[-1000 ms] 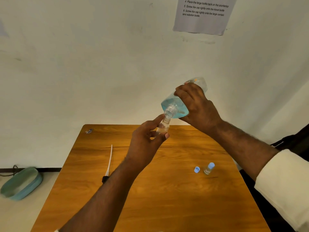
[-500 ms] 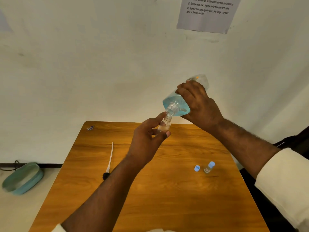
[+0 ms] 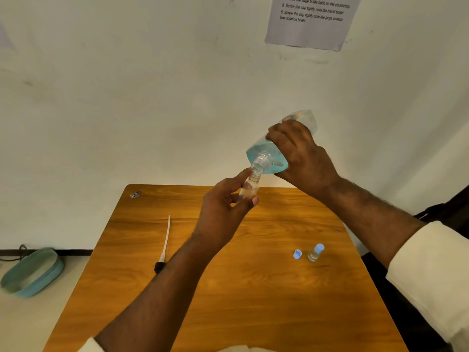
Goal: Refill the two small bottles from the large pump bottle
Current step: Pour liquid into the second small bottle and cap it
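Pale plaster wall fills the upper half of my view, with a printed instruction sheet (image 3: 311,21) taped near the top right and a wooden bench (image 3: 253,288) below it. My right hand (image 3: 302,158) has its grip wrapped round the large bottle (image 3: 269,156), which is tipped neck-down, pump removed, blue liquid pooled towards the open mouth. That mouth sits right on top of the small bottle (image 3: 250,188), which my left hand (image 3: 223,212) pinches between thumb and fingers, held up above the bench's far half. I cannot tell how much liquid is in this small bottle. On the bench to the right stands a second small bottle (image 3: 315,254) with its light blue cap on, and just beside it lies a loose blue cap (image 3: 297,254). To the left lies the pump head with its long white tube (image 3: 165,243). A teal basin (image 3: 31,273) rests on the floor at far left.
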Available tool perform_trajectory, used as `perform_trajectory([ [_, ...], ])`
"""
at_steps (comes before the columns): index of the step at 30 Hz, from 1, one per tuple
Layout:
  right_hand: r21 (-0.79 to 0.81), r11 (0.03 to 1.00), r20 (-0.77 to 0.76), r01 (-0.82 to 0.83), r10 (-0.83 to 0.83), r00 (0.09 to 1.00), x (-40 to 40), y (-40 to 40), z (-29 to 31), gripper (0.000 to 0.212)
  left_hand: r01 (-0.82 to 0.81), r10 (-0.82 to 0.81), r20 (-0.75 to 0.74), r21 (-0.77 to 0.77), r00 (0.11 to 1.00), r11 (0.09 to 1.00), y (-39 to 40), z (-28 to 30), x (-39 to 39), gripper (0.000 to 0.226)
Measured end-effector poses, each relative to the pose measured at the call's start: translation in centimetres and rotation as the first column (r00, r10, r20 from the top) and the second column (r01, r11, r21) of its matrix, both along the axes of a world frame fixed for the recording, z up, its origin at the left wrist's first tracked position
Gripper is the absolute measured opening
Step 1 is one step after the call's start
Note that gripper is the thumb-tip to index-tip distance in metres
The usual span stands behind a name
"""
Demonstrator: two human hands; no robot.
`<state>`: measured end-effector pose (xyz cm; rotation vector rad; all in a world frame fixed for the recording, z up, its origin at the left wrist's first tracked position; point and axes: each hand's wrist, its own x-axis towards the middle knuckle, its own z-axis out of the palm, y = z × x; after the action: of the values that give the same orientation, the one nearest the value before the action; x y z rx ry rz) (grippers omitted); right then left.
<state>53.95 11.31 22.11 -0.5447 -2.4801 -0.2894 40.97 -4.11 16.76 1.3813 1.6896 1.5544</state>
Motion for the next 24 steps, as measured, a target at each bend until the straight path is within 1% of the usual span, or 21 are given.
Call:
perform_trajectory([
  [16, -0.002, 1.0, 0.014, 0.014, -0.014, 1.0, 0.01, -0.29, 0.46, 0.065, 0.006, -0.006, 0.009, -0.014, 1.0, 1.0, 0.05, 0.26, -0.08, 0.059],
  [24, -0.004, 1.0, 0.017, 0.004, -0.004, 1.0, 0.09, -0.38, 0.43, 0.064, 0.005, -0.005, 0.017, 0.004, 1.0, 1.0, -0.07, 0.13, 0.03, 0.057],
])
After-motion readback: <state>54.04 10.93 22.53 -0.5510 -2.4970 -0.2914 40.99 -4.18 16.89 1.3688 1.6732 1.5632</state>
